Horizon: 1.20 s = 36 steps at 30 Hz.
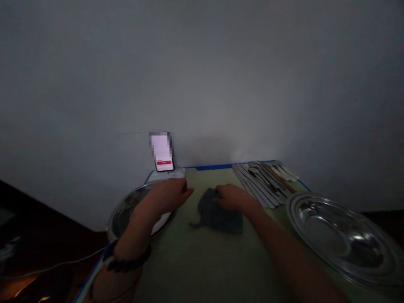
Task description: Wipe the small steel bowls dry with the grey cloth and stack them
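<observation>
A dark grey cloth piece (pixel 221 219), slightly blurred, lies on the pale green tabletop (pixel 189 265); a thin tail sticks out at its left. My right hand (pixel 232 197) grips its upper edge between thumb and fingers. To the left, my left hand (pixel 168 194) hangs over the inner rim of a round metal basin (pixel 121 210). Its fingers curl downward and the thumb points right; whatever they hold, if anything, is hidden. Beneath that wrist a white patch shows inside the basin. A dark bead bracelet (pixel 126 261) circles my left wrist.
A lit phone (pixel 164 164) leans against the wall behind a white base (pixel 179 172). Several pale strips (pixel 252 185) and pieces of cutlery (pixel 268 179) lie at the back right. A shiny metal dish (pixel 331 235) stands right of my forearm. A white cable (pixel 72 261) runs off the left edge.
</observation>
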### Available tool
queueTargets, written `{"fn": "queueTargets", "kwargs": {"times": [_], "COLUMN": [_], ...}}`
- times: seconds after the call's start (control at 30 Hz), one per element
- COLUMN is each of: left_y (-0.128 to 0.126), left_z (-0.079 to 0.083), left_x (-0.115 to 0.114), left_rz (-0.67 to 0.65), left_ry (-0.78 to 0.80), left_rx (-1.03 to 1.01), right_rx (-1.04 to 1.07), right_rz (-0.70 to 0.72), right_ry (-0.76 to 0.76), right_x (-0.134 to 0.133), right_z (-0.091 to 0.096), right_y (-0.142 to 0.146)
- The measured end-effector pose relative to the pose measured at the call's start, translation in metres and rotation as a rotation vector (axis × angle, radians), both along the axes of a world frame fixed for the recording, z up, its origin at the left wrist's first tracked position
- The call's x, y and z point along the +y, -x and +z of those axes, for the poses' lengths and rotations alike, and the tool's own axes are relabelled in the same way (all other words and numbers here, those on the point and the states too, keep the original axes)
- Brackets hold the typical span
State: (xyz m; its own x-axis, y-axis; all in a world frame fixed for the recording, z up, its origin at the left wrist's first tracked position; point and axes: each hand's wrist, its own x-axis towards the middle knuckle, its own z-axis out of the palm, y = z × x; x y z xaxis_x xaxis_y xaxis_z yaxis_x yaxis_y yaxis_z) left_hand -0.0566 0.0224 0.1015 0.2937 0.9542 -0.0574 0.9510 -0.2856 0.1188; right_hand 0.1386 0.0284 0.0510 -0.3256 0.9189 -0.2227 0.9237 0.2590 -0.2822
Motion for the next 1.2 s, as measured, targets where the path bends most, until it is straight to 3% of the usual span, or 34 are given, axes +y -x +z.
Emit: {"fn": "queueTargets", "kwargs": {"times": [0.07,0.17,0.37,0.53,0.67,0.9,0.97,1.07,1.2], "left_y": [0.016,0.029,0.025,0.028,0.033,0.018,0.012,0.003,-0.003], "left_z": [0.000,-0.006,-0.011,0.008,0.027,0.043,0.044,0.042,0.034], "left_x": [0.000,0.004,0.008,-0.003,-0.013,-0.035,-0.041,-0.045,-0.035], "left_rz": [0.075,0.125,0.088,0.061,0.197,0.310,0.266,0.033,-0.250], "left_ry": [0.105,0.128,0.299,0.112,-0.058,-0.246,-0.311,-0.319,-0.256], "left_rx": [0.068,-0.022,-0.052,0.032,0.189,0.166,0.076,-0.111,-0.221], "right_rx": [-0.019,-0.027,0.048,0.069,0.044,0.174,0.430,0.922,1.129], "right_rz": [0.047,0.093,0.133,0.123,0.137,0.058,-0.007,-0.125,-0.222], "right_ry": [0.039,0.069,0.124,0.129,0.166,0.214,0.277,0.427,0.453], "right_x": [0.007,0.013,0.020,0.018,0.021,0.029,0.026,0.016,0.008], "right_z": [-0.007,-0.015,-0.024,-0.023,-0.017,-0.003,0.010,0.031,0.042], "right_y": [0.011,0.017,0.006,0.005,0.002,-0.022,-0.026,-0.026,-0.021]}}
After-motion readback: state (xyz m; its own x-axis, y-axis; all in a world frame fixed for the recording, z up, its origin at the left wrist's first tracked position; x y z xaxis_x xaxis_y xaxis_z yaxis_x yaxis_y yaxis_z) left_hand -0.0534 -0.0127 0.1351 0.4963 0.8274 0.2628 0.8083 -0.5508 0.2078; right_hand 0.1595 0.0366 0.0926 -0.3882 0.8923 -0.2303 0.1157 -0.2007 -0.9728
